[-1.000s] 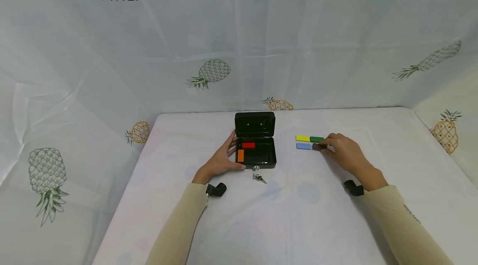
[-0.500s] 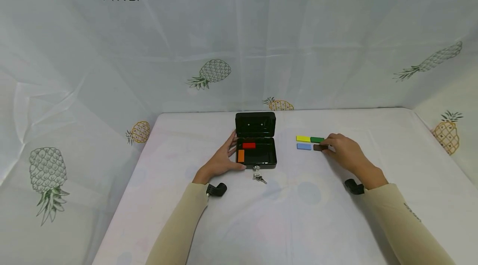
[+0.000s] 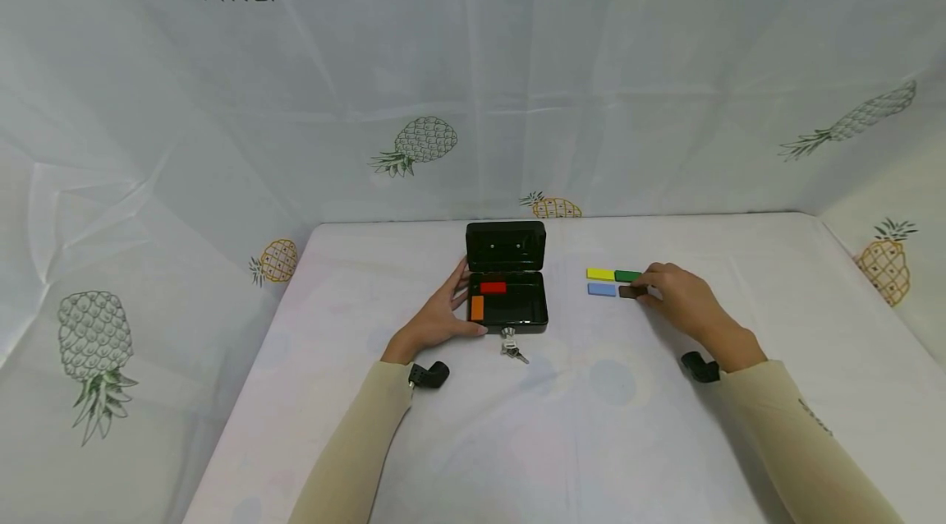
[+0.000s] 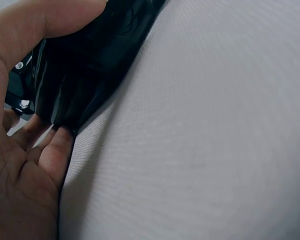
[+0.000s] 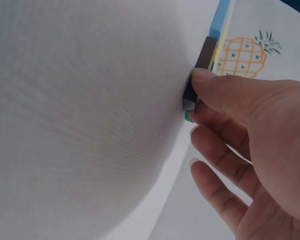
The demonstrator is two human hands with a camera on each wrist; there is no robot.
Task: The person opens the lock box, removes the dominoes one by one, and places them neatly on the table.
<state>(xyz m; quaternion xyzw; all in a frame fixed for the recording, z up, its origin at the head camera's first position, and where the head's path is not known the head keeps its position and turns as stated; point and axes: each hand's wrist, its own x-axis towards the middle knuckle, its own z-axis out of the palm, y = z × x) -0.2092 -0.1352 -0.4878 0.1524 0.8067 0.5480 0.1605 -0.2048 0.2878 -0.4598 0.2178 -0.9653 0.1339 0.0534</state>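
A small black cash box (image 3: 521, 312) stands with its lid (image 3: 506, 246) raised. Inside lie a red block (image 3: 493, 288) and an orange block (image 3: 477, 309). My left hand (image 3: 434, 322) holds the box's left side, thumb at the front corner and fingers along the side; its thumb (image 4: 65, 17) overlaps the box in the left wrist view. On the table to the right, my right hand (image 3: 689, 306) pinches a dark brown block (image 5: 206, 54) between thumb and fingertips. Beside it are a blue block (image 3: 602, 290), a yellow block (image 3: 600, 273) and a green block (image 3: 627, 276), partly behind the fingers.
A lock with keys (image 3: 512, 350) hangs at the front of the box and lies on the white tablecloth (image 3: 517, 450). Behind the table's far edge rises a white pineapple-print sheet (image 3: 473, 80).
The brown block shifts very slightly under my right fingertips. My left hand stays on the cash box, and the other blocks keep their places.
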